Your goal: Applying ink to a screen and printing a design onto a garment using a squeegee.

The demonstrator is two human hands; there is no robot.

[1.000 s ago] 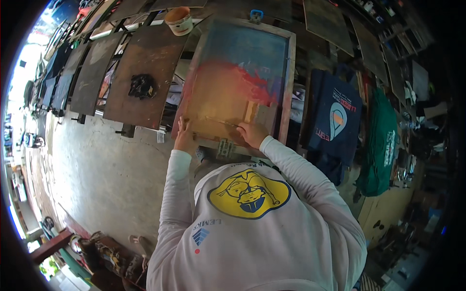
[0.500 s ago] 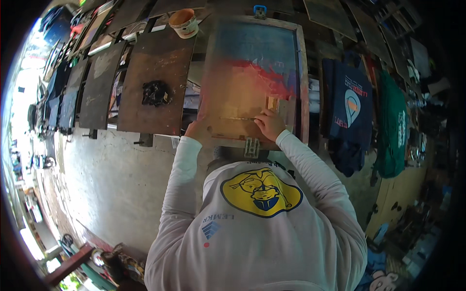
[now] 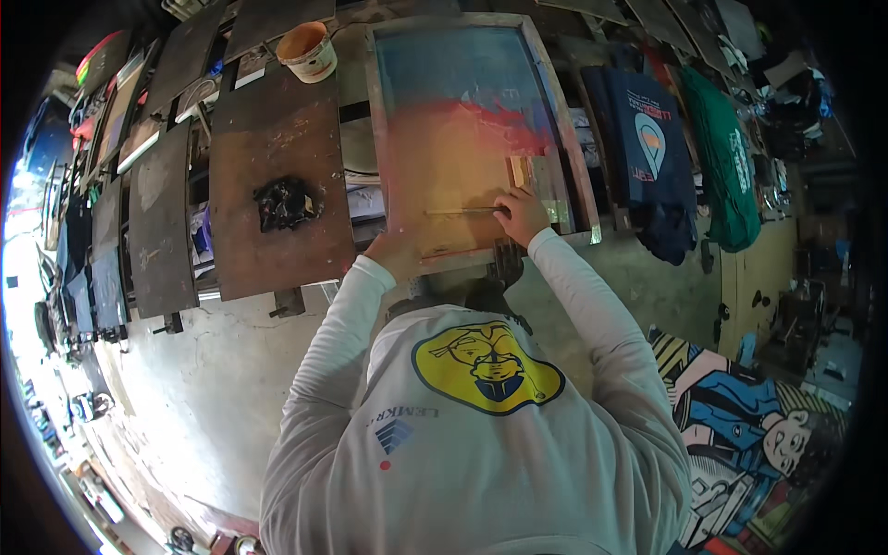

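Gray concrete floor (image 3: 231, 370) spreads at left below the lower edges of several dark boards; on the nearest, a brown board (image 3: 296, 120), sits a crumpled black bundle (image 3: 285, 203), with an orange-lined white bucket (image 3: 307, 61) near its upper end. A narrow gap parts that board from the left edge of a wood-framed screen (image 3: 551, 111), which lies straight ahead of the person. The left hand (image 3: 393, 252) reaches from a white sleeve to the screen's lower left corner, its fingers too blurred to tell how far they open or whether they grip. Below, the person's white shirt (image 3: 499, 481) shows a yellow emblem, small lettering and a blue striped mark. The mesh runs blue, red and yellow, with faint lettering at upper right. Over its lower part, the right hand (image 3: 523, 217) bends inward, thumb and fingers pinched together on the right end of a thin stick (image 3: 458, 212) pointing left. Beyond the screen's right edge, dark navy cloth (image 3: 638, 129) carries white and red lettering around a pale drop-shaped print; farther right, folded green cloth (image 3: 717, 139) bears white lettering.
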